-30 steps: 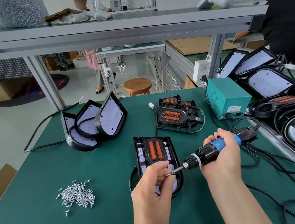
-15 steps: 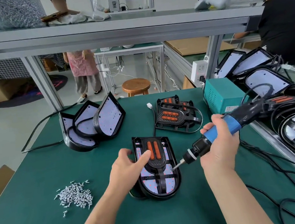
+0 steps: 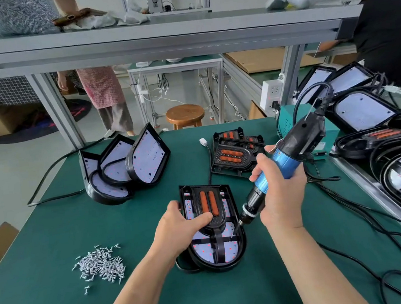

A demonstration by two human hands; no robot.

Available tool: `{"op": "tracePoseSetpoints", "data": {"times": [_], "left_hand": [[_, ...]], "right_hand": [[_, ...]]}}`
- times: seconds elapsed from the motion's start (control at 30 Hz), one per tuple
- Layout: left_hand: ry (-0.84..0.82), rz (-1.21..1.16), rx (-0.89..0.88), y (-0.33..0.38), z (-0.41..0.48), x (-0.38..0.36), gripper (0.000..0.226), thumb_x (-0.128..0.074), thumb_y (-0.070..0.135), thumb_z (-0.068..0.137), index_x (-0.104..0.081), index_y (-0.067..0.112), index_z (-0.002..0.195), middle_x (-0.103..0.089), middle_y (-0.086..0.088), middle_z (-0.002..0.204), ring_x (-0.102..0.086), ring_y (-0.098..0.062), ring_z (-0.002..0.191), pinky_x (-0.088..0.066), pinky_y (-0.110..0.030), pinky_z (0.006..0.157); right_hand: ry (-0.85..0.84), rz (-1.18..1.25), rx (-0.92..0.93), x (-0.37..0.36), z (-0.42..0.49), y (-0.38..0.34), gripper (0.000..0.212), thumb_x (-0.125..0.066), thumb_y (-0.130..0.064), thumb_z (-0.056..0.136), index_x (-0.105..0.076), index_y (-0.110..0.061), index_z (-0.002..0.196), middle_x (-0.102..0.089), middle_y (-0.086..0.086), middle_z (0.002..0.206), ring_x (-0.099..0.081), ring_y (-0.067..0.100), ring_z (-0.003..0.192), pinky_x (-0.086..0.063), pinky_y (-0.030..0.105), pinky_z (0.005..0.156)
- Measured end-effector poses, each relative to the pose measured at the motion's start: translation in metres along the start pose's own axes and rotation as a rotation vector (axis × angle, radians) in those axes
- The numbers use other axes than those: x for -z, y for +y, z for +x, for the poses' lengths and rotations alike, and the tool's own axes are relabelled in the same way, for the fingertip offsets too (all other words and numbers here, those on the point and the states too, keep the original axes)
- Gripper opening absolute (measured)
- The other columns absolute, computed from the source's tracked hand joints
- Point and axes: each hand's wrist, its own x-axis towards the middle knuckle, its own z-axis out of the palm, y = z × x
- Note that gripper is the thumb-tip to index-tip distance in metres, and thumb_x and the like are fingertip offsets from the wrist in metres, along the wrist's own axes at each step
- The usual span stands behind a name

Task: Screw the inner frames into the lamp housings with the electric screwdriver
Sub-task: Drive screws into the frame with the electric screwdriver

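A black lamp housing (image 3: 234, 258) lies flat at the middle of the green table, with a black inner frame (image 3: 209, 202) carrying two orange strips set inside it. My left hand (image 3: 178, 229) grips the housing's left edge, thumb pressing on the frame. My right hand (image 3: 282, 192) holds the blue and black electric screwdriver (image 3: 287, 159) tilted, its bit down on the frame's right side. A pile of silver screws (image 3: 101, 264) lies to the left.
Three housings (image 3: 126, 170) lean together at back left. Spare inner frames (image 3: 237, 155) are stacked behind the work. A teal power box (image 3: 288, 121) and more lamps (image 3: 362, 111) crowd the right side, with black cables (image 3: 366, 213) trailing over the table. Another person stands at far right.
My left hand left the bit and settled on the housing's left side. The screwdriver swung from nearly level to steeply tilted, and its bit came down onto the frame.
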Motion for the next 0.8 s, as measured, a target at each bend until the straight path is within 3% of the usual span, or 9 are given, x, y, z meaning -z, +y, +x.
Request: {"op": "tracePoseSetpoints", "data": {"times": [0.27, 0.47, 0.8], "left_hand": [[0.001, -0.021, -0.004, -0.002, -0.001, -0.001, 0.052, -0.084, 0.049, 0.066, -0.054, 0.029, 0.103, -0.070, 0.007, 0.104, -0.067, -0.018, 0.100, -0.054, -0.046, 0.095], [0.015, -0.011, -0.012, -0.003, 0.000, -0.003, 0.058, -0.086, 0.046, 0.073, -0.055, 0.023, 0.116, -0.069, 0.006, 0.110, -0.066, -0.019, 0.104, -0.052, -0.046, 0.098], [0.027, -0.046, -0.014, -0.004, 0.002, -0.005, 0.050, -0.087, 0.042, 0.075, -0.054, 0.025, 0.110, -0.070, 0.007, 0.106, -0.067, -0.017, 0.101, -0.054, -0.044, 0.096]], "right_hand": [[-0.103, -0.018, 0.008, -0.005, -0.003, 0.001, 0.022, -0.067, -0.013, 0.081, -0.058, -0.013, 0.101, -0.055, 0.000, 0.057, -0.053, 0.014, 0.053, -0.049, 0.022, 0.060], [-0.165, -0.061, 0.035, -0.010, -0.005, 0.004, 0.021, -0.066, -0.009, 0.079, -0.058, -0.012, 0.098, -0.054, 0.002, 0.058, -0.052, 0.014, 0.051, -0.047, 0.021, 0.056], [-0.162, -0.076, 0.017, -0.009, 0.003, 0.007, 0.016, -0.061, -0.004, 0.076, -0.052, -0.014, 0.084, -0.051, 0.005, 0.062, -0.051, 0.014, 0.048, -0.046, 0.020, 0.053]]}}
